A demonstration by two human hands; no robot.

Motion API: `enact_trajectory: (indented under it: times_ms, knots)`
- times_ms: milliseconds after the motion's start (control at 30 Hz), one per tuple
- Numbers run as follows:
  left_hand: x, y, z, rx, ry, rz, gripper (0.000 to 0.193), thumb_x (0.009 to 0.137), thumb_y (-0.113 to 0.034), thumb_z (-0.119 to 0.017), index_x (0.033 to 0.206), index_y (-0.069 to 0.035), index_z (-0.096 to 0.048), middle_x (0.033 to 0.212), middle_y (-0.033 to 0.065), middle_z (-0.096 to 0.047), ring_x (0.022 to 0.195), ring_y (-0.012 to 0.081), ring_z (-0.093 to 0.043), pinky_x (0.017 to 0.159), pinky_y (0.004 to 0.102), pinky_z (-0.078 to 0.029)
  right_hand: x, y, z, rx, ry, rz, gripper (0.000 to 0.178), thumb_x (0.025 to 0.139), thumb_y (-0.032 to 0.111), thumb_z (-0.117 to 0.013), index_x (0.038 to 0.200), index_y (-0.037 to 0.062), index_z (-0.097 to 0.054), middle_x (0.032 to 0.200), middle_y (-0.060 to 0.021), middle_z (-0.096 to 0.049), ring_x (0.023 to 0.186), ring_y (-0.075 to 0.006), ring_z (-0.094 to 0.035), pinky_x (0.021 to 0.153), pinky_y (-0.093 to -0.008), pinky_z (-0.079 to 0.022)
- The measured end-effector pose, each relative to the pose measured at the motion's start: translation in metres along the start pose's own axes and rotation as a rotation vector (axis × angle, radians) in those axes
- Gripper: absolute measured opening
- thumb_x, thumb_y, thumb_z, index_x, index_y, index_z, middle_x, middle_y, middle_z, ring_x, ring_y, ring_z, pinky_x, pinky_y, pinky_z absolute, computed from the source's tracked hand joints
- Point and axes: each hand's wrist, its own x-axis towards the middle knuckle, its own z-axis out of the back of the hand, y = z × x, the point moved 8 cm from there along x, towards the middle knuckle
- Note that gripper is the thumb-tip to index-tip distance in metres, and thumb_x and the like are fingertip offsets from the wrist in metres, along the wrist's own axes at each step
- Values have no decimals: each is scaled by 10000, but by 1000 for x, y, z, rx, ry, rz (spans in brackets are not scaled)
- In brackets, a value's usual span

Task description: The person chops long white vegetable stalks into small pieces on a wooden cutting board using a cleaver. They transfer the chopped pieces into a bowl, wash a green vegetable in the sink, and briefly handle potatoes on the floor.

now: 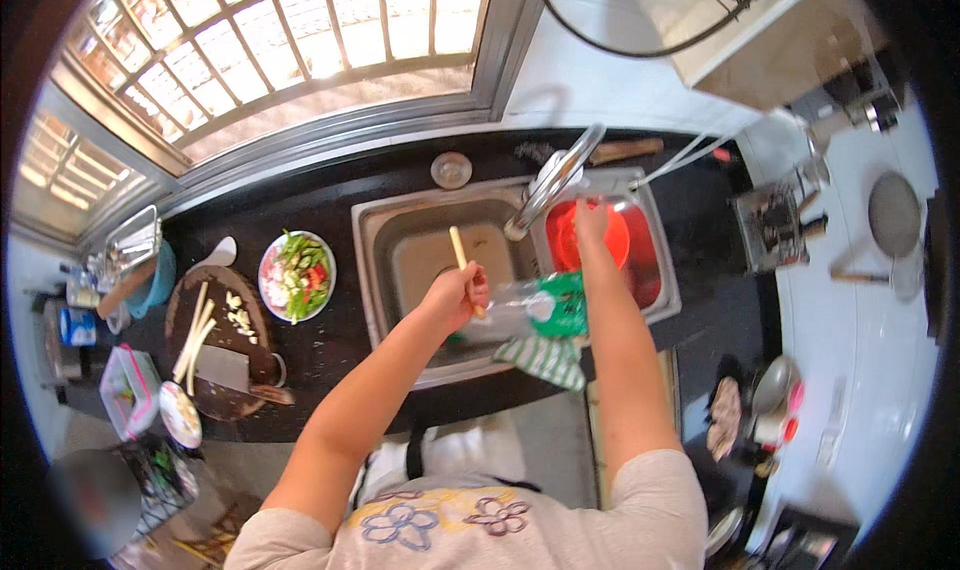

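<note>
The left hand [461, 292] is closed around a slender stick [458, 246], gripping it near its lower end. The stick is pale creamy yellow, straight, round and smooth-looking, much the same thickness along the part that shows, with a bluntly cut upper end. It stands over the left basin [400, 270] of the steel sink, tilted so that its top leans slightly left; the fingers hide part of its length, and a short bit shows below them.

The right hand [591, 220] reaches into the bright orange-red bowl [620, 246] in the right side of the sink. Its fingers are at the bowl's far side, and I cannot tell whether they grip anything. The bowl is round and glossy, set beside a darker red surface [650, 265].

Between the forearms lies a clear plastic bag with a green part [562, 305], its clear portion just beside the left hand. A green-and-white striped cloth [543, 362] drapes at the front edge of the sink. On the worktop [330, 370] to the left, a round chopping board [240, 405] carries longer pale stalks [200, 332], white chopped pieces [240, 315] and a broad cleaver [223, 368].
</note>
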Motion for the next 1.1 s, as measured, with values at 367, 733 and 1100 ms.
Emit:
enact_trajectory:
  times_ms: [367, 733, 1100]
  knots:
    - [37, -31, -43, -298, 4, -132, 177, 998, -74, -315, 1021, 40, -447, 858, 83, -454, 667, 138, -436, 565, 256, -425, 13, -55, -113, 837, 424, -786, 221, 913, 235, -644, 808, 69, -543, 636, -25, -520, 449, -117, -423, 352, -269, -276]
    - [64, -22, -61, -413, 41, -95, 119, 1004, -73, -361, 960, -1, -445, 831, 97, -498, 626, 173, -434, 512, 267, -390, 8, -44, -105, 833, 466, -867, 222, 971, 273, -570, 861, 85, -528, 692, -18, -504, 509, -110, -403, 406, -257, -287]
    - [65, -14, -22, -212, -95, -96, 313, 1029, -272, -364, 861, -53, -512, 612, -27, -393, 442, 69, -299, 364, 208, -239, -138, 31, -101, 859, 913, -1099, 359, 971, 441, -499, 930, 92, -577, 713, -6, -541, 542, -97, -462, 465, -242, -365]
